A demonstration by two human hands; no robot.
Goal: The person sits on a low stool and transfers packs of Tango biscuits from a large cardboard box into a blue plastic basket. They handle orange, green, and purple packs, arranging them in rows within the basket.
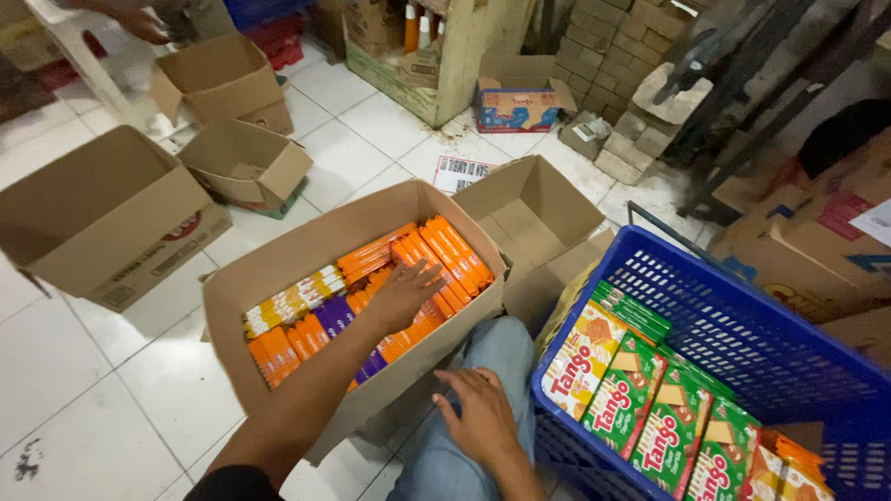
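My left hand (405,292) reaches into an open cardboard box (278,264) and rests flat, fingers spread, on orange snack packs (436,255) stacked inside. Purple packs (334,315) and yellow-white packs (292,299) lie in the same box. My right hand (478,413) rests on my knee in blue jeans, fingers loosely apart, holding nothing. Just right of it stands a blue plastic basket (742,325) with green and orange wafer packs (650,408) along its near side.
Empty open cardboard boxes lie around: one (102,218) at left, two (232,121) behind it, one (534,218) behind the filled box. Another person's hand (139,23) shows at top left. Bricks (622,65) and a wooden crate (436,56) stand at the back on the white tiled floor.
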